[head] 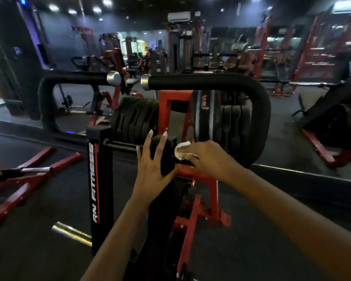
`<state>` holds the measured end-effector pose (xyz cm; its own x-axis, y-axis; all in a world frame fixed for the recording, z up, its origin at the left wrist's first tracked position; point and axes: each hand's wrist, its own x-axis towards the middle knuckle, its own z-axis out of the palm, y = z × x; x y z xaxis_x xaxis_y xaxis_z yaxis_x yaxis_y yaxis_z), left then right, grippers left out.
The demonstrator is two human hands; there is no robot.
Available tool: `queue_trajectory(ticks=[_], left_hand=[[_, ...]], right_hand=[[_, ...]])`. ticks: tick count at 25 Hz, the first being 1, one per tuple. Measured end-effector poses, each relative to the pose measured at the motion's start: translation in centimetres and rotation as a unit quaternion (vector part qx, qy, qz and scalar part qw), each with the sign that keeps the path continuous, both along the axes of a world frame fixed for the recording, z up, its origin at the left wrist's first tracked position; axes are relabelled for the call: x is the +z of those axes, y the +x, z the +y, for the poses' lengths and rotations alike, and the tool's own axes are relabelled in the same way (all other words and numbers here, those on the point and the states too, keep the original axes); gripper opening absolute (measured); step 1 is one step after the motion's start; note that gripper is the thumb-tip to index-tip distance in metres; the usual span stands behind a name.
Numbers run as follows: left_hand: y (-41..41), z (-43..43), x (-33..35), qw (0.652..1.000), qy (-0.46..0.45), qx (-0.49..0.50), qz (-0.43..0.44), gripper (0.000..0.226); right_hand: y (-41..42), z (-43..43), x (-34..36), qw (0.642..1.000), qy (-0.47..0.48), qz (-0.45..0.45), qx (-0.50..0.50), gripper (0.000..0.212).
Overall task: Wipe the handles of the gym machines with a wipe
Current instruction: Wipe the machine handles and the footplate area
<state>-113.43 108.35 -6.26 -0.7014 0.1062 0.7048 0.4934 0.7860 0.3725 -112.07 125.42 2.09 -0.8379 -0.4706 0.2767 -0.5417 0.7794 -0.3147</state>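
Left hand [150, 165] lay spread on the black pad [167, 159], right hand [209, 157] gripping the wipe [181, 150] — the foam handle [201, 83] ran crosswise above it.

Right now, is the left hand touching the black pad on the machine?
Touching. The head view shows the left hand lying flat on the black pad, fingers spread across it.

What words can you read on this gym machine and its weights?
"RN FITNESS": white letters running up the black upright post of the machine.
Small red mark on the striped weight plate: too blurred to read.
Nothing else in the room can be read; the rest is blurred.
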Motion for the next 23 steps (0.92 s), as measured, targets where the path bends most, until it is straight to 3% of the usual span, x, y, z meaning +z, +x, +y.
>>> queue_trajectory(ticks=[4, 7, 12, 18, 23], left_hand=[[-1.3, -1.6, -0.5, 0.998, -0.069, -0.011, 0.002, 0.086], [-1.9, -1.8, -1.0, 0.997, -0.069, -0.013, 0.022, 0.084], [-2.1, -1.9, -1.2, 0.996, -0.073, -0.016, 0.042, 0.081], [-2.4, -1.9, -1.5, 0.996, -0.077, -0.008, 0.044, 0.084], [-2.5, -1.9, -1.5, 0.996, -0.083, -0.013, 0.038, 0.085]], right_hand=[[1.8, 1.7, 1.0, 0.994, 0.069, -0.029, -0.078, 0.033], [2.3, 0.4, 1.0, 0.988, 0.108, -0.002, -0.107, 0.031], [1.7, -3.2, -0.6, 0.989, 0.091, 0.076, -0.085, 0.035], [5.2, 4.0, -1.4, 0.968, 0.143, 0.170, -0.117, 0.058], [2.4, -2.3, -3.0, 0.972, 0.089, 0.214, -0.039, 0.049]])
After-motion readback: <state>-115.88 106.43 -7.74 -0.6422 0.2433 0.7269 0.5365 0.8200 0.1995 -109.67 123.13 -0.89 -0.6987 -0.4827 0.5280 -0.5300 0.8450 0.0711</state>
